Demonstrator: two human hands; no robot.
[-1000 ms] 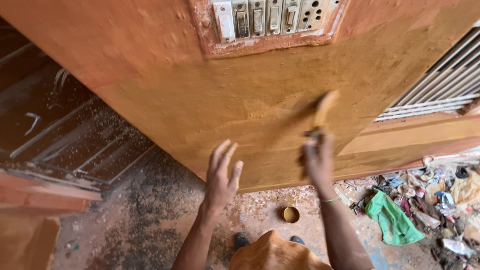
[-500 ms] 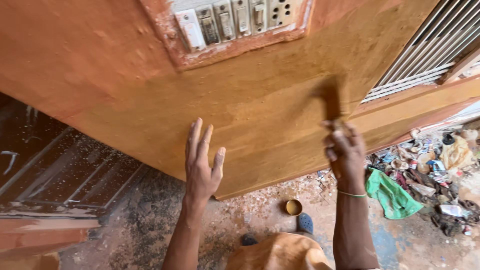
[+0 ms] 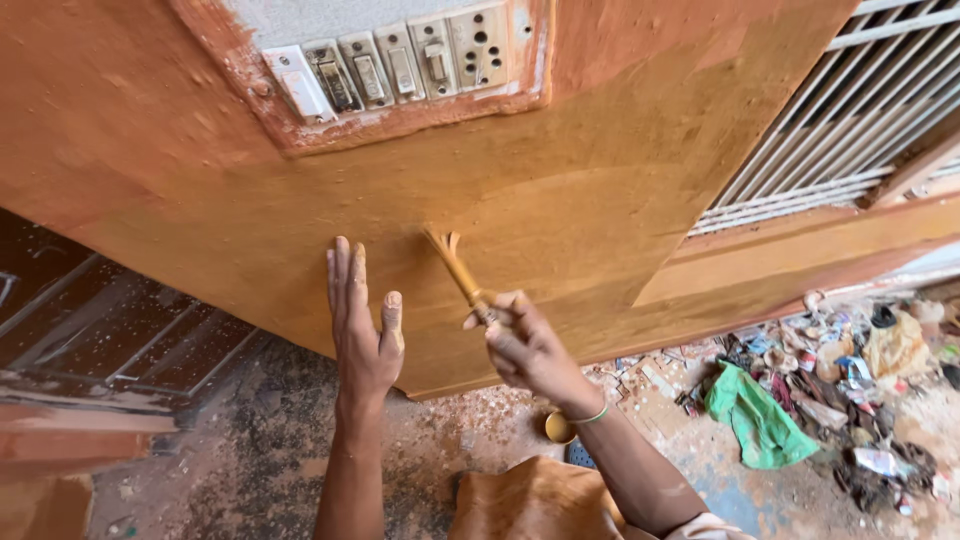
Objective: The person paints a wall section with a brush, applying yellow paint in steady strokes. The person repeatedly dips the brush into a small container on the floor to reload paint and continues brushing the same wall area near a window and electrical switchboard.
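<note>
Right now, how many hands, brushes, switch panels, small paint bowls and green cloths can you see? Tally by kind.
Hands: 2, left hand flat on the orange wall, right hand
Brushes: 1, brush in the right hand
Switch panels: 1, switch panel
Small bowls: 1, yellow bowl
Green cloths: 1, green cloth
Total: 6

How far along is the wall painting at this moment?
Done: a broad ochre coat covers the wall below the switch panel. In hand: the right hand holds the brush to the wall, left hand flat beside it. Left: the redder patch at upper left.
</note>
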